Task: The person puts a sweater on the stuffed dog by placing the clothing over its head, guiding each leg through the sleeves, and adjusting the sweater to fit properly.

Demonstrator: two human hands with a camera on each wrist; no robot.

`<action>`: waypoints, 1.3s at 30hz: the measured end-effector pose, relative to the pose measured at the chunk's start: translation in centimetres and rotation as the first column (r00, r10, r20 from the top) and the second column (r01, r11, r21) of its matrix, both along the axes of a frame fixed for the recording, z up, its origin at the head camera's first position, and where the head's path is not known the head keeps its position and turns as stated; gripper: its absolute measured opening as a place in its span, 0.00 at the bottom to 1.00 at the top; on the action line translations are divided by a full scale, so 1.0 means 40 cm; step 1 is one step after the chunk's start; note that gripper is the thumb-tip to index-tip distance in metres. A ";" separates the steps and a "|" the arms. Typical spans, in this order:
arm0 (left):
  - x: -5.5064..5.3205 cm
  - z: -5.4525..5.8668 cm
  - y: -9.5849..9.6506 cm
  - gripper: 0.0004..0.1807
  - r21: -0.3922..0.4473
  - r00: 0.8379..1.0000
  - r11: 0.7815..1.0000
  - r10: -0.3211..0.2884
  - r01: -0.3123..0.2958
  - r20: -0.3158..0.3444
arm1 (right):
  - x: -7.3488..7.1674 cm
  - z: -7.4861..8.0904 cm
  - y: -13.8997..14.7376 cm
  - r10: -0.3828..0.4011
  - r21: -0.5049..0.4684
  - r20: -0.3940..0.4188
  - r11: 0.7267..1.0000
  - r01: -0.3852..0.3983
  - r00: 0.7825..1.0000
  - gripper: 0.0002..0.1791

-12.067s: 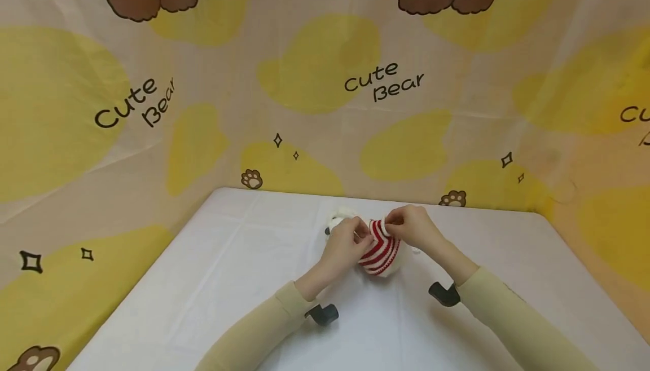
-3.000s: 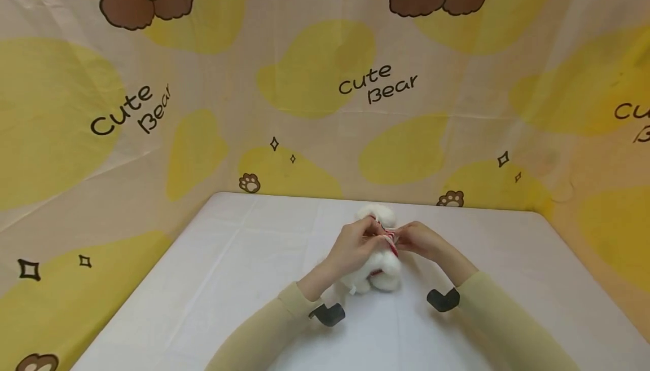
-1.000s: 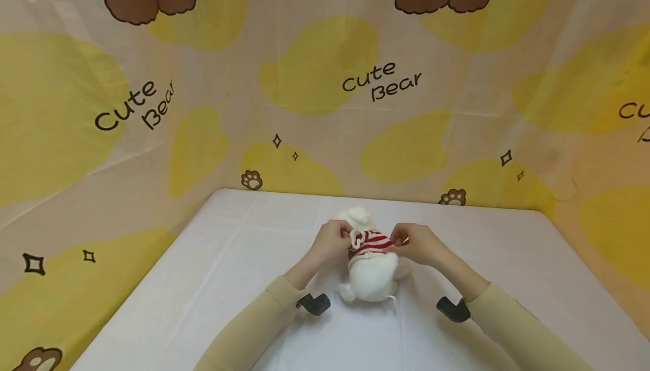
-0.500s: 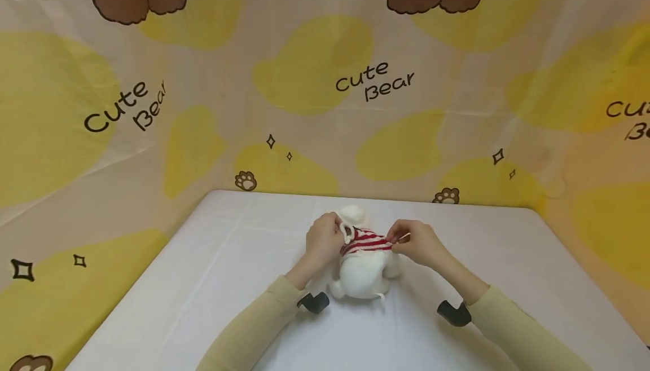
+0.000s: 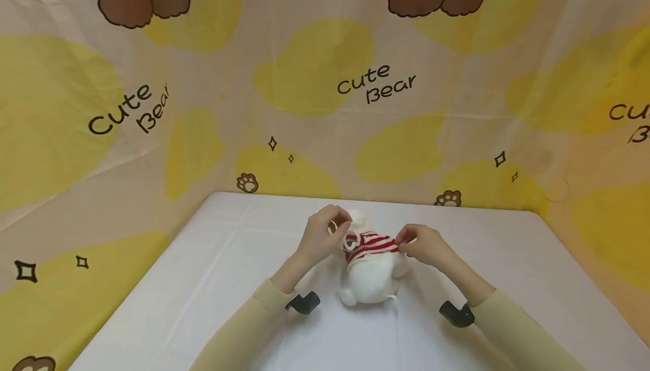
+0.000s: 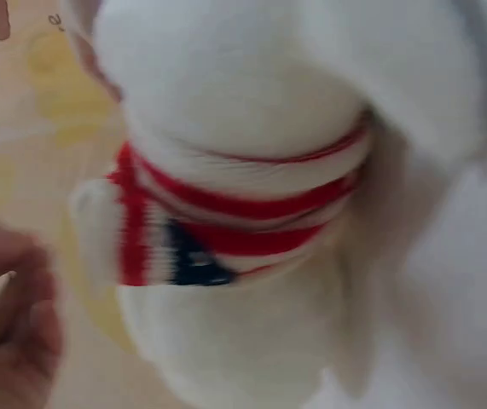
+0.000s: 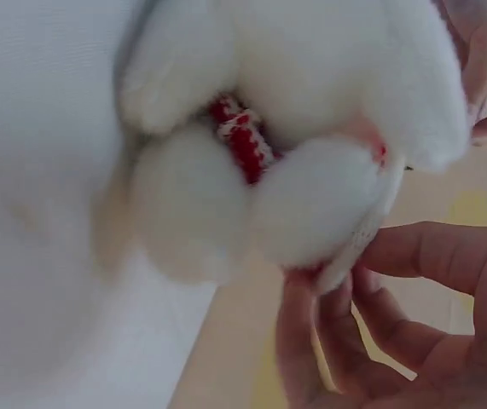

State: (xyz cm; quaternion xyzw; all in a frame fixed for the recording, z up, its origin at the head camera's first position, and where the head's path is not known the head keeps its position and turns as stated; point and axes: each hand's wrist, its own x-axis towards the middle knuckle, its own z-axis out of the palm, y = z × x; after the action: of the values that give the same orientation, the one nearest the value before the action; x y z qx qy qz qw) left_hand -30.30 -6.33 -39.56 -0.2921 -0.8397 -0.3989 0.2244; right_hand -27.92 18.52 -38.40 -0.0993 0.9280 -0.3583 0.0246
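Observation:
A white plush toy (image 5: pixel 370 281) lies on the table with its rounded rear toward me and its head at the far end. Around its middle sits a red-and-white striped knit sweater (image 5: pixel 374 245), which shows a dark blue patch in the left wrist view. A white-edged loop (image 5: pixel 351 241) of the sweater stands up on its left side. My left hand (image 5: pixel 325 234) hovers beside that loop, fingers loosely bent and apart from the toy in the left wrist view. My right hand (image 5: pixel 425 245) pinches the sweater's white edge (image 7: pixel 358 247) between thumb and fingers.
The white-covered table (image 5: pixel 228 258) ends at a fabric backdrop (image 5: pixel 304 89) printed with yellow patches, bears and lettering. Black wrist mounts (image 5: pixel 304 303) stick out below both sleeves.
The toy has been turned from lying sideways, through its underside facing me, to its back showing. Just now my left hand let go of the white loop and lifted slightly; the right keeps its pinch.

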 end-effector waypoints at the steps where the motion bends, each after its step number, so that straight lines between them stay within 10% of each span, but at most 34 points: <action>1: 0.003 0.007 -0.003 0.04 -0.038 0.999 0.999 -0.033 0.033 0.002 | 0.001 0.004 -0.002 0.015 0.012 -0.022 1.000 -0.015 1.000 0.02; 7: 0.008 0.011 -0.007 0.09 -0.278 0.987 0.958 -0.033 0.075 0.154 | 0.010 0.027 -0.030 0.105 0.029 -0.210 0.994 -0.101 0.972 0.02; 15: -0.009 -0.013 -0.012 0.11 -0.255 0.994 0.965 -0.042 0.067 0.103 | 0.021 0.021 -0.078 0.195 0.102 -0.330 0.980 -0.171 0.924 0.07; 24: -0.037 -0.031 0.012 0.07 -0.258 0.995 0.965 -0.065 0.042 -0.081 | 0.020 0.013 -0.093 0.155 0.113 -0.274 0.985 -0.128 0.949 0.06; 32: -0.028 -0.035 0.022 0.07 -0.181 0.998 0.983 -0.002 -0.009 -0.059 | 0.038 0.000 -0.093 -0.039 0.147 -0.207 0.987 0.070 0.977 0.06; 39: -0.011 -0.005 -0.008 0.08 -0.109 0.969 0.985 -0.154 0.134 -0.191 | 0.030 -0.004 -0.072 -0.025 0.115 -0.178 0.992 0.047 0.984 0.04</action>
State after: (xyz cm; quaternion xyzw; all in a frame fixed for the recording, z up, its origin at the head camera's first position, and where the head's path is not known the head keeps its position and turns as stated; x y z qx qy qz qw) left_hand -30.72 -6.65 -39.74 -0.4012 -0.8077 -0.3423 0.2635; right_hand -26.74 15.62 -38.55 -0.1121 0.9478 -0.2927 -0.0582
